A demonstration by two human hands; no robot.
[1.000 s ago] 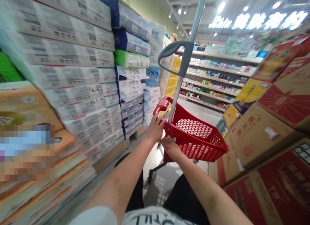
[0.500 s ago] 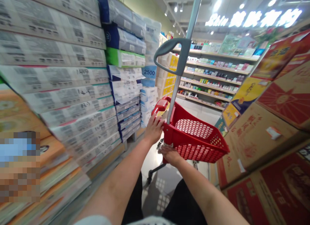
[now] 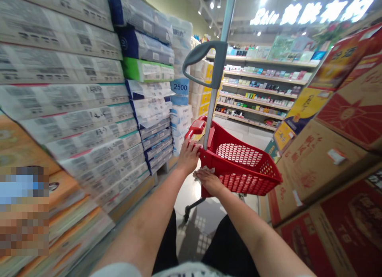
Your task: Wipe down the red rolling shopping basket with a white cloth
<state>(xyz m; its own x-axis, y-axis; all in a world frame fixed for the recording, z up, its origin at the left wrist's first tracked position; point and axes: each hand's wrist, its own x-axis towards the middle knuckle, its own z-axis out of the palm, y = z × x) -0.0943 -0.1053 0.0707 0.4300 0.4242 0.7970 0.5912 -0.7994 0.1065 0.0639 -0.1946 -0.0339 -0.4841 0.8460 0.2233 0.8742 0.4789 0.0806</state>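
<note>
While you steer the basket (image 3: 238, 174) along the aisle, it sits in front of you on its wheeled frame (image 3: 191, 207), between the tissue packs (image 3: 89, 110) on your left and the cartons (image 3: 328, 157) on your right. Your left hand (image 3: 188, 154) is closed over the rear rim, just beside the foot of the pole (image 3: 209, 110). Your right hand (image 3: 209, 180) lies lower on the rear wall; whether it grips or only presses cannot be told.

The aisle looks narrow and the basket is tilted, so the handling probably calls for these points:
- Grip the rim firmly with the left hand and use the right as a brace, so that the basket cannot twist about the pole.
- Watch the far corner, which is near the cartons, and hold the basket midway between the two stacks.
- Mind the grey grip (image 3: 205, 58) above: it stands well over your hands and leans toward the packs.

Count:
- Basket: one.
- Pole: one.
- Grey grip: one.
- Red handle (image 3: 195, 127): one, at the rim.
- Hands: two, both on the basket.
- Price sign (image 3: 180, 86): one, reading 2500.
- Shelves (image 3: 256, 98): four tiers at the far end, as far as can be made out.
- Packs and cartons: many, too blurred to count.
</note>
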